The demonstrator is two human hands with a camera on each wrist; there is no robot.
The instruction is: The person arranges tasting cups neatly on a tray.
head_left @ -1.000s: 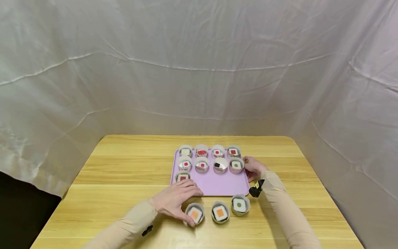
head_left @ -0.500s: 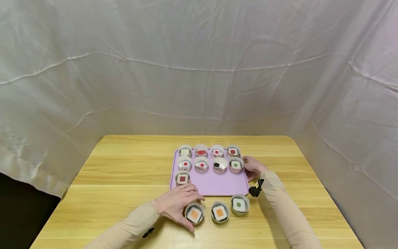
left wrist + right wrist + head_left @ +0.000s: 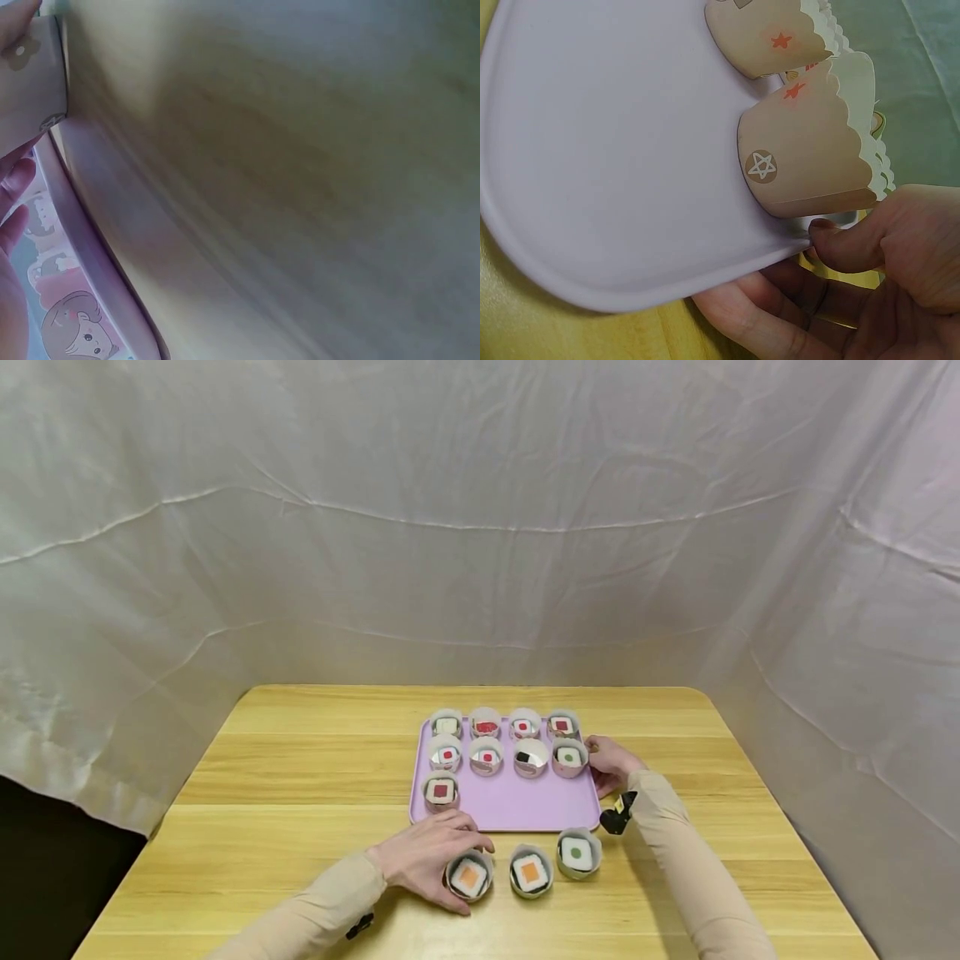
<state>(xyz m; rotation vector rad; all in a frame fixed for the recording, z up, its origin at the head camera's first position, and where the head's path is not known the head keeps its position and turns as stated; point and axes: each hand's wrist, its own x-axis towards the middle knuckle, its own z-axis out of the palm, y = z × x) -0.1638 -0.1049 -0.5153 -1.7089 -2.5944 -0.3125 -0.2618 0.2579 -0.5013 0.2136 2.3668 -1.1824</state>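
My left hand (image 3: 426,862) curls round a paper cup (image 3: 488,885), thumb at its near side and fingers at its far side. Inside that cup sits a toy-like square sushi piece (image 3: 469,877) with an orange centre. The left wrist view shows the cup's printed wall (image 3: 34,86) between thumb and fingers. Across the table, my right hand (image 3: 613,763) grips the right edge of a lilac tray (image 3: 517,810), its thumb on the rim and fingers underneath. Right beside that thumb stands a paper cup (image 3: 810,150) with a scalloped rim.
Two filled rows of paper cups with sushi pieces, plus one cup (image 3: 441,805) at the front left, stand on the tray. Two more cups, one orange-centred (image 3: 531,874) and one green-centred (image 3: 577,854), stand on the wooden table (image 3: 315,760) before it. Pale cloth (image 3: 480,602) hangs behind.
My left hand has drawn back slightly from the tray's front-left cup, and its thumb and fingers have closed round the orange-centred cup. The right hand stays on the tray edge.
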